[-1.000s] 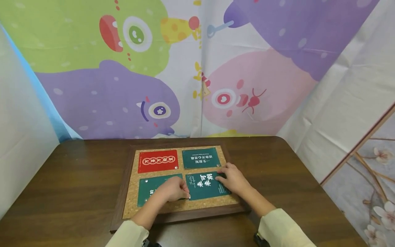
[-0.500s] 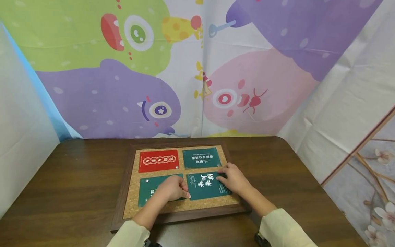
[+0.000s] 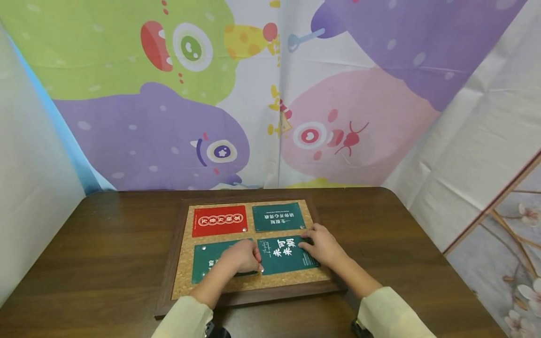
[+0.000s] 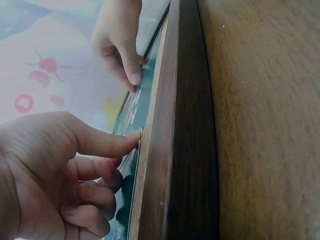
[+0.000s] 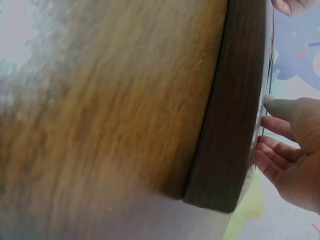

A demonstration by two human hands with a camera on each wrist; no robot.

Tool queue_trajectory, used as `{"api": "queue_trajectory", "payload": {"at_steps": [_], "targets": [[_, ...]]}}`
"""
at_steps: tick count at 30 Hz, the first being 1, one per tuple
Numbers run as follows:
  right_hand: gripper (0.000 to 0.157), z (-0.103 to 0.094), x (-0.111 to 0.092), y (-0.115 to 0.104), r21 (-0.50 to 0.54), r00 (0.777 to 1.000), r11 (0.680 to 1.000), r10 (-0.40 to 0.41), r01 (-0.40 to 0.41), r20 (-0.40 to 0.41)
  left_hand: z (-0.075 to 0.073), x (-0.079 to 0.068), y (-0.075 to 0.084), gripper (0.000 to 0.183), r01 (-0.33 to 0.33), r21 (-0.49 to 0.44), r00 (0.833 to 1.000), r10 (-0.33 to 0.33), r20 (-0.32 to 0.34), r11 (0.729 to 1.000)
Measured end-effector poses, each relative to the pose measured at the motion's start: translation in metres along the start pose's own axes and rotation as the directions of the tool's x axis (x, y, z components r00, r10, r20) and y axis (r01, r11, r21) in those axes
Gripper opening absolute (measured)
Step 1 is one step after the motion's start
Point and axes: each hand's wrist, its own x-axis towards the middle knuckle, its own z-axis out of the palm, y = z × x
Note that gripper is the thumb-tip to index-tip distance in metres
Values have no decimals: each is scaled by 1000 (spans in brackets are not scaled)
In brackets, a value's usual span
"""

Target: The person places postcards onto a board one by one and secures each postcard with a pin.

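My left hand [image 3: 240,256] is at the lower left corner of a dark green card [image 3: 284,263] with white lettering. Its thumb and bent fingers hold a small silver thumbtack [image 3: 261,269] against that corner; in the left wrist view the thumb [image 4: 107,144] reaches out straight while the other fingers curl. My right hand [image 3: 323,245] rests with loosely extended fingertips on the card's right side. Under the left hand lies another green card [image 3: 203,260], partly hidden, with tacks at its left corners. All this is on a cork board [image 3: 181,281] in a brown wooden frame.
Higher on the board are a red card [image 3: 217,230] and a third green card [image 3: 279,209], each with a tack at its lower right corner. The brown table [image 3: 105,253] carries the board. A cartoon-print cloth [image 3: 190,122] hangs behind.
The left hand shifts very slightly, and the silver tack by the thumb shows more clearly now. The right hand stays on the card. The head view drifts a little.
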Motion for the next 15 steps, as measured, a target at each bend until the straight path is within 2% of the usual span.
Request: {"api": "queue_trajectory", "payload": {"at_steps": [6, 11, 15], "targets": [[29, 2, 2, 0, -1, 1000, 1000, 10, -10, 5, 2, 1, -6, 21, -31, -63, 999, 32, 10, 998], [29, 1, 3, 1, -4, 999, 999, 33, -33, 28, 2, 1, -15, 19, -93, -176, 996, 94, -3, 980], [29, -5, 6, 1, 0, 1000, 1000, 27, -27, 11, -6, 1, -21, 16, -79, -274, 997, 73, -33, 959]]}}
